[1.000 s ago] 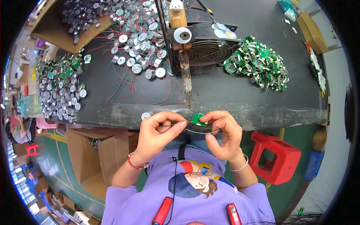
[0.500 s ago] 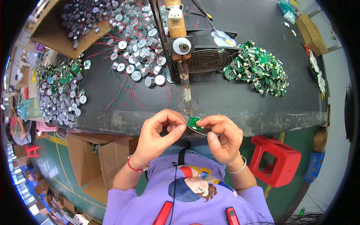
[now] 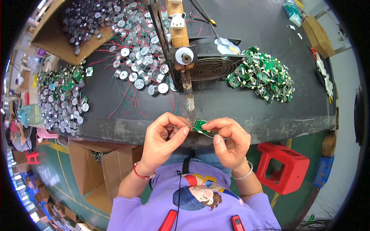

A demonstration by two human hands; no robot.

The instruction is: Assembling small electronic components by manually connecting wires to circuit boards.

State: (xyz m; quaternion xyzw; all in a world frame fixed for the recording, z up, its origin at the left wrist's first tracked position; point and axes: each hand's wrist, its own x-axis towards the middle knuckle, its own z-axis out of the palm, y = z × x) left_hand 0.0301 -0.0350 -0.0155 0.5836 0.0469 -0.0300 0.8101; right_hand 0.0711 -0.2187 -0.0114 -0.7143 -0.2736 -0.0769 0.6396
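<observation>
My right hand [image 3: 233, 143] pinches a small green circuit board [image 3: 199, 125] by its right edge, between thumb and forefinger. A thin silvery strand, probably solder wire [image 3: 208, 136], curves under the board toward that hand's fingers. At the board's left edge, my left hand [image 3: 160, 139] pinches thin wires [image 3: 178, 126], one of them red; their far ends are hidden by the fingers. Just above the board is the lower end of a fixed soldering iron [image 3: 188, 90] with a wooden handle, pointing down. Whether its tip touches the board I cannot make out.
Behind the iron stands a black fan [image 3: 214, 69]. Round metal motors [image 3: 144, 61] with red and green wires lie at left, circuit boards [image 3: 266, 75] at right. Finished-looking wired pieces [image 3: 63, 100] heap far left. A red stool [image 3: 283, 167] and cardboard box [image 3: 90, 165] flank me.
The left hand's red wire now shows, reaching the board's left edge. The board has tilted slightly and the view has shifted a little; both hands keep their grips.
</observation>
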